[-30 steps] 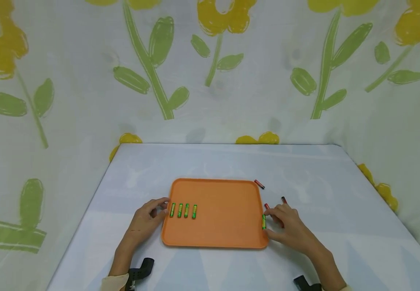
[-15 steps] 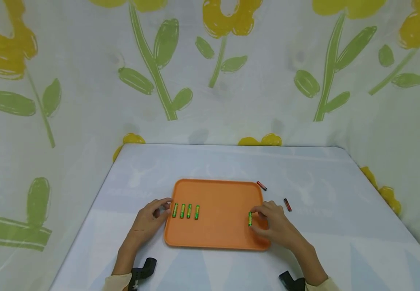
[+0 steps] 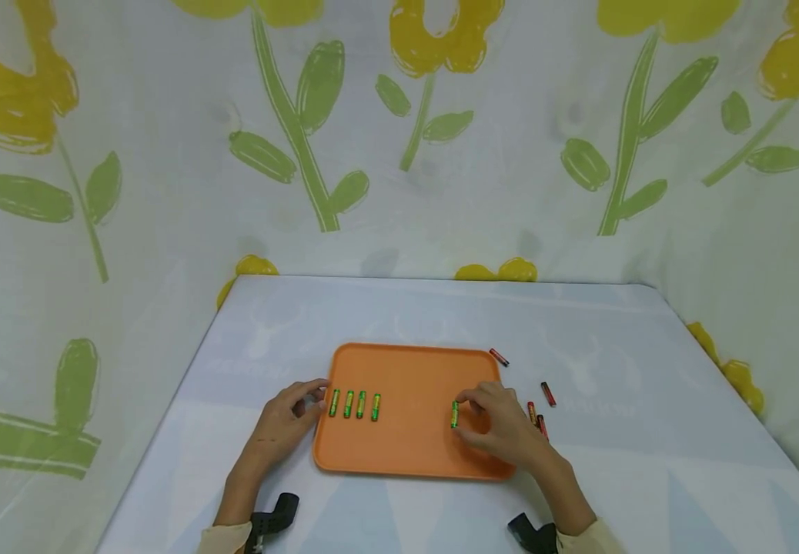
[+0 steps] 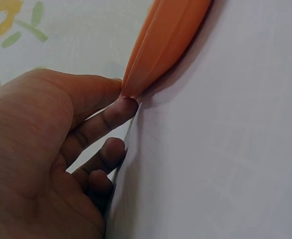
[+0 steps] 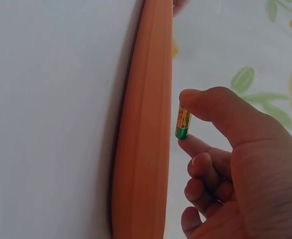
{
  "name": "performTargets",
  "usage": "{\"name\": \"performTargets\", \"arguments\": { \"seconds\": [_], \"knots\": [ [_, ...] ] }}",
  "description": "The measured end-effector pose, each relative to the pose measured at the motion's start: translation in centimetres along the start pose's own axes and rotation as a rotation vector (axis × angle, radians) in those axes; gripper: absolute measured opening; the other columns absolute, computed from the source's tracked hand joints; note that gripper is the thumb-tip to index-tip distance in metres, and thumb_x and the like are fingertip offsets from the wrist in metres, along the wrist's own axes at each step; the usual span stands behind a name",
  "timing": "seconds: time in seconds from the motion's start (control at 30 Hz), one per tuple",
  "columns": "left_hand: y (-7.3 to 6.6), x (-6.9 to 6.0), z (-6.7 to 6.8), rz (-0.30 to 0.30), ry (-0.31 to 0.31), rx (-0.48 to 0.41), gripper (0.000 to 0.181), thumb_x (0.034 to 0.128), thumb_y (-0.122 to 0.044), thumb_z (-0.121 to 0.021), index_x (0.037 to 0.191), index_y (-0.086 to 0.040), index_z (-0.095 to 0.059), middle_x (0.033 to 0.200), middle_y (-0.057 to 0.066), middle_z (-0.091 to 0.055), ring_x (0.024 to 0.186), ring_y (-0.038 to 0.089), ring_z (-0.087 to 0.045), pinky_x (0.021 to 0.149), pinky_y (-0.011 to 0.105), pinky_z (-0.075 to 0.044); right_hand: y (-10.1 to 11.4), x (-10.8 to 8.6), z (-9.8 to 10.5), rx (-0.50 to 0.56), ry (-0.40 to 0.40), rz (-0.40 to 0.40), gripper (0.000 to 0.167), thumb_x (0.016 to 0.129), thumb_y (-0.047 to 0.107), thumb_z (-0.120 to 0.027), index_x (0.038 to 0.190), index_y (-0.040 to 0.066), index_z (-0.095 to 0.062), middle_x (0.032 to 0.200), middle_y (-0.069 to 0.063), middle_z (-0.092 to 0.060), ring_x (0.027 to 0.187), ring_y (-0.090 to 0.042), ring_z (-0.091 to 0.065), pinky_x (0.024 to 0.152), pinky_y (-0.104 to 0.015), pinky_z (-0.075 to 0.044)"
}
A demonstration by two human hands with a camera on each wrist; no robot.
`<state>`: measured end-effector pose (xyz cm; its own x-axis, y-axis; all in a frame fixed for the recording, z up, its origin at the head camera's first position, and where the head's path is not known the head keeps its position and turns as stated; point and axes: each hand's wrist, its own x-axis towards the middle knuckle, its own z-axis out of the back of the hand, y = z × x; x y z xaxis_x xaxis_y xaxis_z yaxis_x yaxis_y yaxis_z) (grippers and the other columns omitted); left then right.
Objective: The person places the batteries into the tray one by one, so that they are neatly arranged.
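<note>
Battery [image 3: 455, 415] looks like the iffy part, but left to right: the left hand [image 3: 282, 423] rests thumb and finger against the tray [image 3: 413, 377], fingers loosely bent, and a bump there could, I reckon, roll the four green batteries [image 3: 349, 405] lying just beside it out of line. The battery itself is over the tray's right half, pinched end to end by the right hand [image 3: 499, 425], so squeezing too hard or a bit off-centre might pop it out sideways onto the tray. It sits right at the tips of thumb and index finger, well clear of the palm.
</note>
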<state>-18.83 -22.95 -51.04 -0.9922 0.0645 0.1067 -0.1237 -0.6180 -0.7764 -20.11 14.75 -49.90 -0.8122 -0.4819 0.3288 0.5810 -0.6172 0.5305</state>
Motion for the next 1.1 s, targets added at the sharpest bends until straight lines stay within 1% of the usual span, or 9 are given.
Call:
{"name": "performTargets", "arguments": {
  "seconds": [0.13,0.33,0.47,0.57,0.67,0.8,0.93,1.1],
  "knots": [
    [-0.1,0.1,0.0,-0.004,0.002,-0.008,0.036,0.0960,-0.018,-0.070,0.131,-0.016,-0.066,0.103,-0.002,-0.064,0.080,0.015,-0.048,0.071,0.030,-0.040,0.5,0.7,-0.5,-0.011,0.003,0.009,0.034,0.078,0.026,-0.087,0.103,0.019,-0.066,0.081,0.003,-0.044,0.082,-0.012,-0.040,0.077,-0.039,-0.028],
    [0.0,0.1,0.0,-0.008,0.003,-0.011,0.036,0.0960,-0.019,-0.070,0.132,-0.015,-0.066,0.103,-0.002,-0.064,0.080,0.014,-0.048,0.071,0.030,-0.040,1.0,1.5,-1.2,-0.017,0.016,0.005,0.034,0.079,0.027,-0.087,0.104,0.019,-0.066,0.083,0.007,-0.043,0.086,-0.010,-0.038,0.075,-0.033,-0.032],
    [0.0,0.0,0.0,-0.017,-0.004,0.000,0.036,0.0962,-0.020,-0.070,0.132,-0.017,-0.066,0.104,-0.004,-0.064,0.079,0.014,-0.048,0.070,0.029,-0.041,1.3,2.0,-1.7,-0.022,0.019,0.013,0.035,0.078,0.027,-0.087,0.104,0.018,-0.066,0.083,0.008,-0.043,0.086,-0.009,-0.038,0.076,-0.035,-0.030],
    [0.1,-0.1,0.0,-0.037,-0.021,0.008,0.036,0.0958,-0.019,-0.070,0.132,-0.016,-0.066,0.104,-0.005,-0.064,0.078,0.013,-0.049,0.068,0.029,-0.041,1.5,2.3,-2.1,-0.035,0.025,0.022,0.035,0.078,0.027,-0.087,0.105,0.018,-0.066,0.083,0.009,-0.042,0.086,-0.009,-0.037,0.077,-0.036,-0.028],
    [0.1,-0.1,0.0,-0.040,-0.032,0.013,0.036,0.0955,-0.018,-0.071,0.131,-0.016,-0.067,0.103,-0.005,-0.064,0.077,0.013,-0.049,0.068,0.029,-0.041,1.8,2.6,-2.3,-0.028,0.029,0.024,0.035,0.078,0.027,-0.087,0.104,0.018,-0.065,0.084,0.008,-0.042,0.086,-0.010,-0.037,0.079,-0.038,-0.027],
    [0.1,0.0,0.0,-0.022,-0.023,0.000,0.036,0.0954,-0.017,-0.071,0.131,-0.016,-0.067,0.103,-0.005,-0.064,0.079,0.013,-0.049,0.069,0.029,-0.041,2.0,3.0,-2.7,-0.034,0.042,0.028,0.034,0.080,0.028,-0.086,0.105,0.018,-0.065,0.084,0.009,-0.041,0.087,-0.010,-0.038,0.079,-0.040,-0.026],
    [0.0,0.0,0.0,-0.018,-0.012,-0.014,0.036,0.0952,-0.017,-0.071,0.131,-0.015,-0.067,0.104,-0.003,-0.064,0.079,0.014,-0.048,0.070,0.030,-0.041,2.2,3.3,-3.2,-0.034,0.055,0.038,0.033,0.080,0.027,-0.086,0.105,0.018,-0.066,0.083,0.009,-0.042,0.086,-0.009,-0.038,0.079,-0.040,-0.026],
    [0.0,0.1,-0.1,-0.005,-0.012,0.004,0.036,0.0947,-0.017,-0.072,0.130,-0.017,-0.067,0.103,-0.004,-0.064,0.079,0.013,-0.048,0.069,0.029,-0.041,2.7,3.8,-3.7,-0.034,0.060,0.042,0.034,0.081,0.030,-0.085,0.106,0.018,-0.066,0.083,0.007,-0.043,0.086,-0.009,-0.038,0.079,-0.040,-0.026]
  ]
}}
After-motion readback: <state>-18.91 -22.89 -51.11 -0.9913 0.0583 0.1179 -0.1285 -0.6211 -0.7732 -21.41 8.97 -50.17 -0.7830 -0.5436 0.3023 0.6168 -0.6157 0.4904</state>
